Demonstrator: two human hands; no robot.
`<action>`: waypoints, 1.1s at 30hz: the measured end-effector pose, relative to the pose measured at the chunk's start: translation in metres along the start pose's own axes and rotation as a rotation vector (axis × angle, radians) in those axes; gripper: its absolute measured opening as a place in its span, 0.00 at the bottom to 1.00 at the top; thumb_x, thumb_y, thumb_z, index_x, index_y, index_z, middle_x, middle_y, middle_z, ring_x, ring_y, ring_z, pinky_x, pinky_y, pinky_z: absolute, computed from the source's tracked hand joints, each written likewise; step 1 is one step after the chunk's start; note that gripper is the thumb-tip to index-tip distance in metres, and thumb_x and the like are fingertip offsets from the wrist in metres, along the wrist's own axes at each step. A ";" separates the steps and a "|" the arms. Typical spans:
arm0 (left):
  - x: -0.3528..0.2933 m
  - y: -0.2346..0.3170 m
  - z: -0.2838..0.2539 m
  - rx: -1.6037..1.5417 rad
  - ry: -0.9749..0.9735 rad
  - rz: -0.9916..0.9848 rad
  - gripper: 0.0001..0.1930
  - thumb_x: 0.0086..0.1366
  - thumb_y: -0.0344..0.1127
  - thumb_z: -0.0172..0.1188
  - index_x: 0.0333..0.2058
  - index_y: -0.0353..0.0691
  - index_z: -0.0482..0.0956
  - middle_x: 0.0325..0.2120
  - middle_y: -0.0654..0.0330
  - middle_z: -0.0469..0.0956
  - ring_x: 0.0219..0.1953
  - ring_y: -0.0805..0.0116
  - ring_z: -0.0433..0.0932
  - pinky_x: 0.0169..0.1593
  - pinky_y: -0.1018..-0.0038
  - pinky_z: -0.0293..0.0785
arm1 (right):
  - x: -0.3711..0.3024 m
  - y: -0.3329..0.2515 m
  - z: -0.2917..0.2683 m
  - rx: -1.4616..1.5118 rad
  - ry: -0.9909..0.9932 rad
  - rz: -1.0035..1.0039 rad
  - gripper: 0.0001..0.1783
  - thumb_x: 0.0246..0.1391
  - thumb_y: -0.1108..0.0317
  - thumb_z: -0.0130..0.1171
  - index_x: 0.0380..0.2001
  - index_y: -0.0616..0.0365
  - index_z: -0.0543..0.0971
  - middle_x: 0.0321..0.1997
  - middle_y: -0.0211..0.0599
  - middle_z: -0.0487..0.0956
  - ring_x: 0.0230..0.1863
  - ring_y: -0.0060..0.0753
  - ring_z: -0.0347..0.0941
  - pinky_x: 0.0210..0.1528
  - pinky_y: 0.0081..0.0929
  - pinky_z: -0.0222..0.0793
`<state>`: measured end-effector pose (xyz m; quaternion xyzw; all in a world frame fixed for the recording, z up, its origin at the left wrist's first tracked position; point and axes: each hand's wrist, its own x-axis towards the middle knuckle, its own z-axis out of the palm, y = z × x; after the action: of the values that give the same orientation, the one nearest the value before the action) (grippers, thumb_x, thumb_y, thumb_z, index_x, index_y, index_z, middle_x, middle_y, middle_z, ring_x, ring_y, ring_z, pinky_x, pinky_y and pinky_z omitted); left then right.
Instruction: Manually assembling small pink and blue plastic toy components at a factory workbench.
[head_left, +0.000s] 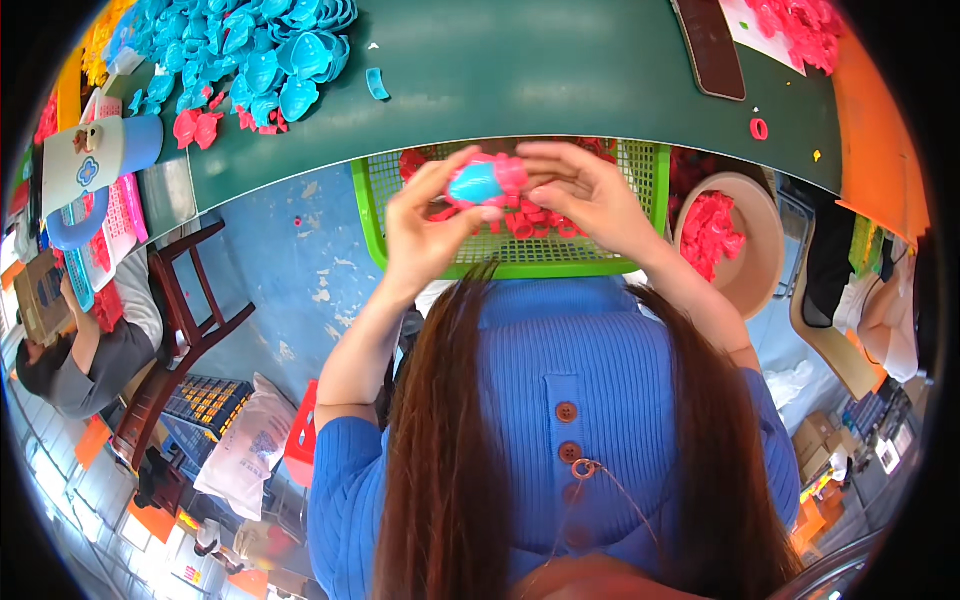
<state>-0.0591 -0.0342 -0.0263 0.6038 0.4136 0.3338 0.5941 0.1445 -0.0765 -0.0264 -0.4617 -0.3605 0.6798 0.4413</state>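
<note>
I hold a small toy [487, 181] between both hands, above the middle of the picture, toward twelve o'clock from my chest. It has a blue oval body set in a pink shell. My left hand [432, 222] pinches its left end with thumb and fingers closed on it; my right hand [580, 192] grips its right end, fingers curled over the top. The two hands are close together, joined only through the toy.

Right under the toy sits a green basket [372, 215] on my lap, with red and pink parts [530, 218] lying in it. At three o'clock from the basket stands a tan bowl [762, 250] full of pink pieces [712, 232].

Beyond the basket, at twelve, the dark green table [520, 70] curves across the top. At eleven o'clock on it lies a heap of blue shells [250, 50], with a few pink bits [198, 128] at its near edge and one loose blue piece [377, 83] just beside the heap. At one o'clock a dark flat phone-like slab [712, 45] lies near more pink parts [800, 28], and a small pink ring [759, 128] sits alone nearer me.

At nine o'clock another person [80, 350] sits beside a wooden chair [180, 330].
</note>
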 end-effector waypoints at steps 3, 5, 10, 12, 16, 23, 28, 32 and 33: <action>-0.005 -0.010 -0.020 0.002 0.060 -0.002 0.29 0.48 0.27 0.68 0.51 0.32 0.70 0.39 0.60 0.74 0.41 0.73 0.74 0.43 0.79 0.73 | 0.006 0.011 -0.005 -0.732 -0.200 -0.112 0.17 0.45 0.72 0.62 0.40 0.65 0.75 0.40 0.37 0.75 0.45 0.30 0.70 0.47 0.30 0.67; -0.009 -0.009 -0.020 0.025 0.077 0.004 0.29 0.48 0.27 0.68 0.51 0.31 0.70 0.39 0.60 0.74 0.41 0.73 0.74 0.44 0.79 0.73 | 0.008 0.030 -0.003 -1.222 -0.337 -0.426 0.12 0.37 0.67 0.64 0.26 0.62 0.78 0.30 0.37 0.71 0.40 0.38 0.66 0.42 0.36 0.63; -0.011 -0.004 -0.016 0.138 0.096 0.063 0.29 0.46 0.26 0.68 0.50 0.31 0.71 0.38 0.58 0.75 0.40 0.73 0.75 0.43 0.78 0.72 | 0.015 0.049 0.001 -1.553 -0.359 -0.516 0.11 0.37 0.68 0.64 0.26 0.60 0.77 0.30 0.35 0.71 0.41 0.37 0.67 0.42 0.35 0.63; -0.011 -0.003 -0.017 0.155 0.102 0.089 0.29 0.45 0.26 0.69 0.49 0.31 0.72 0.38 0.57 0.75 0.40 0.72 0.75 0.43 0.78 0.72 | 0.014 0.049 -0.002 -1.554 -0.357 -0.555 0.11 0.37 0.69 0.64 0.27 0.60 0.77 0.29 0.35 0.72 0.39 0.38 0.68 0.41 0.36 0.64; -0.013 0.005 -0.016 0.198 0.097 0.120 0.30 0.43 0.27 0.70 0.49 0.32 0.72 0.38 0.56 0.76 0.39 0.70 0.75 0.44 0.76 0.72 | 0.002 0.000 0.008 -0.848 -0.183 -0.290 0.04 0.44 0.77 0.57 0.27 0.64 0.75 0.28 0.33 0.75 0.31 0.27 0.73 0.34 0.26 0.69; -0.004 0.019 0.000 0.207 0.046 0.279 0.32 0.39 0.29 0.72 0.48 0.33 0.73 0.39 0.53 0.77 0.41 0.64 0.76 0.46 0.73 0.70 | 0.005 -0.044 0.007 -0.529 0.258 -0.335 0.13 0.50 0.81 0.53 0.40 0.63 0.79 0.32 0.32 0.79 0.30 0.16 0.73 0.32 0.15 0.70; 0.001 0.027 0.007 0.198 0.031 0.312 0.33 0.39 0.28 0.72 0.49 0.33 0.73 0.40 0.53 0.77 0.41 0.64 0.76 0.46 0.73 0.71 | 0.004 -0.044 0.017 -0.914 0.360 -0.691 0.16 0.45 0.83 0.55 0.39 0.60 0.80 0.32 0.37 0.79 0.30 0.22 0.75 0.32 0.17 0.71; 0.002 0.020 0.006 0.140 0.065 0.271 0.33 0.39 0.28 0.72 0.49 0.32 0.73 0.39 0.53 0.77 0.40 0.65 0.76 0.45 0.74 0.71 | 0.003 -0.043 0.013 -0.230 0.161 -0.382 0.15 0.46 0.81 0.58 0.41 0.67 0.77 0.39 0.42 0.78 0.40 0.29 0.75 0.44 0.24 0.73; 0.002 0.018 0.006 0.126 0.072 0.261 0.33 0.39 0.28 0.72 0.49 0.32 0.73 0.38 0.53 0.77 0.40 0.66 0.76 0.45 0.74 0.70 | 0.003 -0.043 0.011 -0.231 0.163 -0.382 0.15 0.46 0.81 0.58 0.41 0.67 0.77 0.39 0.42 0.78 0.40 0.29 0.75 0.44 0.24 0.73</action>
<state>-0.0512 -0.0337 -0.0087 0.6761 0.3727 0.4033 0.4914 0.1450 -0.0599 0.0148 -0.4860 -0.4798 0.4987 0.5337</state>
